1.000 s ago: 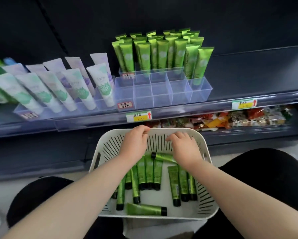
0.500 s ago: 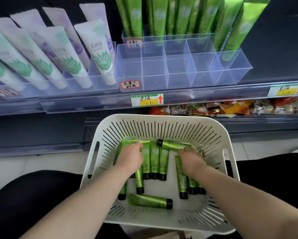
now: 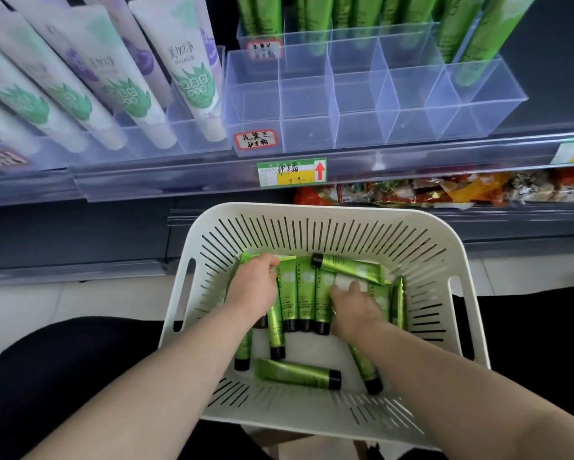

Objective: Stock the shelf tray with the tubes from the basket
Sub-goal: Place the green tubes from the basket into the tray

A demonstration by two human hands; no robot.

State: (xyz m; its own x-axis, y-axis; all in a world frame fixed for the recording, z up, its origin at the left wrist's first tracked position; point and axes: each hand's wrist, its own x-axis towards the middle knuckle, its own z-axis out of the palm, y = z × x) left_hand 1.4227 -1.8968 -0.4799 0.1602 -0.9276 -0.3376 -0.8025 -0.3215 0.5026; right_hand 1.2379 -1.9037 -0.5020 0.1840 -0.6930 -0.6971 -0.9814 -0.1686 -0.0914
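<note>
The green tubes (image 3: pixel 304 293) lie in the white basket (image 3: pixel 312 224) under both hands. The left hand (image 3: pixel 255 288) curls round some tops; the right hand (image 3: pixel 357 308) rests on others, grip unclear. The clear tray (image 3: pixel 312 127) stands on the shelf (image 3: pixel 179 180) above.

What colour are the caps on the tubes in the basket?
Black caps on green tubes; clearest in the head view, inside the basket.

Left hand (image 3: pixel 254 287) gripping tubes (image 3: pixel 305 297) in basket (image 3: pixel 312 212), right hand's (image 3: pixel 355 310) hold unclear
</note>
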